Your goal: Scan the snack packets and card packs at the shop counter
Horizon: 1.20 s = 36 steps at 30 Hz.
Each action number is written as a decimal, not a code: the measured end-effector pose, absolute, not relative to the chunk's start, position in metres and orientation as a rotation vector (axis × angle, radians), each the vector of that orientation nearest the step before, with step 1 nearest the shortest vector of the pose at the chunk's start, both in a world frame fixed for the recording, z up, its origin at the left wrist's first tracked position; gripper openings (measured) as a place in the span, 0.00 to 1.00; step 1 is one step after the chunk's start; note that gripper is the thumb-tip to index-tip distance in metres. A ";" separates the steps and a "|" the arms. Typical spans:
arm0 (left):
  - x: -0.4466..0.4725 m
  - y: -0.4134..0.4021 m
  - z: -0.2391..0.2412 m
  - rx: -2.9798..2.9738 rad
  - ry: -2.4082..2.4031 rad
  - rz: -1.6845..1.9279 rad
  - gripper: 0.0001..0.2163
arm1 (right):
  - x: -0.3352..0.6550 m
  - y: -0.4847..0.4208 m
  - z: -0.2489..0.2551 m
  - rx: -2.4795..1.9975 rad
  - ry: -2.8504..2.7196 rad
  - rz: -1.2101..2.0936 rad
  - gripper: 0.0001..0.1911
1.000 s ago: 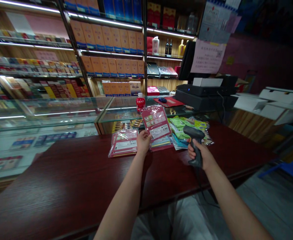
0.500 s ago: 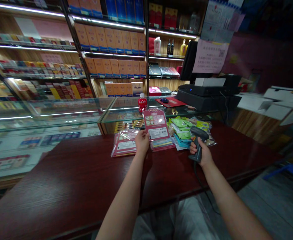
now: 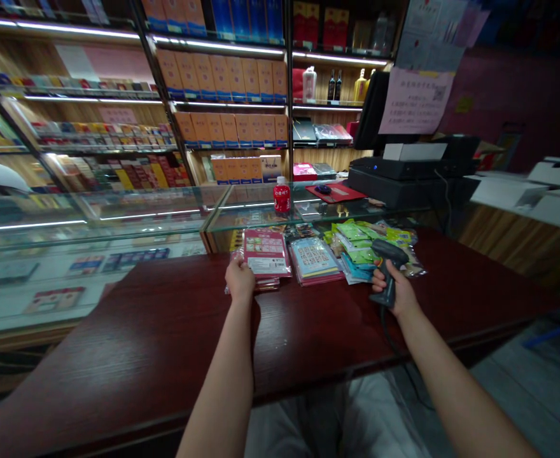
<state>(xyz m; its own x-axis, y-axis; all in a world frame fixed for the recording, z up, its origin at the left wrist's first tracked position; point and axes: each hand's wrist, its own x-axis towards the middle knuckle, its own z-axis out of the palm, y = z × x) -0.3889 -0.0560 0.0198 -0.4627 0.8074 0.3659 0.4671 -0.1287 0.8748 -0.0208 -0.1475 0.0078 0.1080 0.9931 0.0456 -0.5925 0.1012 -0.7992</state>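
My left hand (image 3: 240,278) grips the left edge of a flat red packet (image 3: 265,249) in clear plastic with a white label. That packet lies over a pile of similar packets (image 3: 268,285) on the dark wooden counter. Just right of it sits another pile, topped by a light blue packet (image 3: 314,256) printed with small pictures. A black handheld barcode scanner (image 3: 389,270) is in my right hand (image 3: 399,287), its head tilted up and its cable hanging down. Green bags (image 3: 360,242) and blue bags (image 3: 356,270) lie heaped just behind and left of the scanner.
A red bottle (image 3: 281,196) stands on the glass display case (image 3: 160,213) behind the packets. A computer mouse (image 3: 322,189) rests on a red mat (image 3: 344,193). Beside it are a black till (image 3: 394,184) and a monitor (image 3: 373,111). White boxes (image 3: 513,187) lie far right.
My left hand has carried a red packet leftward from the right pile onto the left one, uncovering the light blue packet. My right hand still holds the scanner. The view has shifted slightly.
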 end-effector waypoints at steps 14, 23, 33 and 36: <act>-0.361 -0.091 0.038 2.016 2.333 1.000 0.15 | -0.022 -0.151 0.009 -0.720 -0.650 1.318 0.20; -0.345 -0.090 0.019 2.343 1.890 0.771 0.14 | -0.019 -0.149 0.006 -0.733 -0.700 1.304 0.20; -0.344 -0.100 0.037 2.270 2.181 0.709 0.17 | -0.019 -0.149 0.007 -0.694 -0.618 1.352 0.20; -0.334 -0.097 0.040 2.301 2.167 0.836 0.14 | -0.018 -0.148 0.008 -0.687 -0.628 1.356 0.19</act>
<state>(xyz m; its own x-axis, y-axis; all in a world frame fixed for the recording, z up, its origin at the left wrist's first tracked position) -0.3335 -0.0975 0.0398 -0.0053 0.8966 0.4428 0.9617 -0.1167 0.2478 -0.0184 -0.1482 0.0075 0.1132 0.9935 0.0106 -0.6508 0.0822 -0.7548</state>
